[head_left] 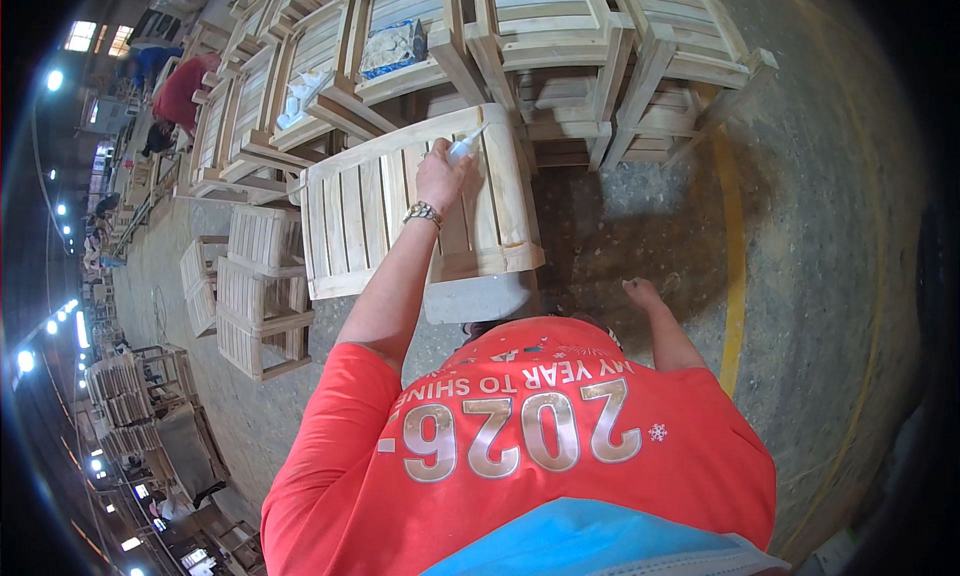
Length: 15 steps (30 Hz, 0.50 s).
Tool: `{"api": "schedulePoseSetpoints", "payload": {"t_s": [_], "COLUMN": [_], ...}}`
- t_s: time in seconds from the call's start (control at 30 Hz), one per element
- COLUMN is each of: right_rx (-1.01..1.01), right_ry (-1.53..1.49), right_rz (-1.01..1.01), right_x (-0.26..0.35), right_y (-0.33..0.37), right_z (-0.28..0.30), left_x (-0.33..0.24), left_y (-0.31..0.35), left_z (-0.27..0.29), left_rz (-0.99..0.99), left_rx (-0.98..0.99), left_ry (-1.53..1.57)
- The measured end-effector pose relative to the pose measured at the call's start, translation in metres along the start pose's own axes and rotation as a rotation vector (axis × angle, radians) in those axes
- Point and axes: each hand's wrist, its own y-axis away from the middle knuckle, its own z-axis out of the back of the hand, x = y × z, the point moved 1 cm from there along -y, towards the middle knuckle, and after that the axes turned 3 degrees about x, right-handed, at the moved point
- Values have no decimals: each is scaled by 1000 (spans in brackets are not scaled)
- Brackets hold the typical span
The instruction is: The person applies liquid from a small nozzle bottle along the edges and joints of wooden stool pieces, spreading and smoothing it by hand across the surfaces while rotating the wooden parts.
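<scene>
My left hand [440, 176] reaches forward and grips a small white squeeze bottle [465, 146], its nozzle pointing at the top rail of a pale slatted wooden panel [360, 211]. A metal bracelet [423, 213] sits on that wrist. The panel lies tilted on a grey block [478, 298] just in front of me. My right hand [642, 294] hangs low beside the block, above the concrete floor, fingers curled in with nothing in them. My red shirt fills the lower part of the view.
Stacks of slatted wooden chair frames [560, 36] stand behind the panel. Smaller slatted pieces [255, 296] are piled on the floor to the left. A yellow line [735, 236] runs along the concrete at the right. Other people [180, 91] work far off at the upper left.
</scene>
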Motion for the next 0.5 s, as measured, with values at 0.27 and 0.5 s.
{"api": "schedulePoseSetpoints", "payload": {"t_s": [0.27,0.5], "right_rx": [-28,14], "right_ry": [-38,-33], "right_rz": [2,-47], "right_x": [-3,-2], "right_y": [6,13], "right_z": [-4,3], "left_x": [-20,-18], "left_y": [-5,-6], "left_z": [-10,-9], "left_rz": [-49,-10], "left_rx": [67,73], "left_ry": [-156,-205]}}
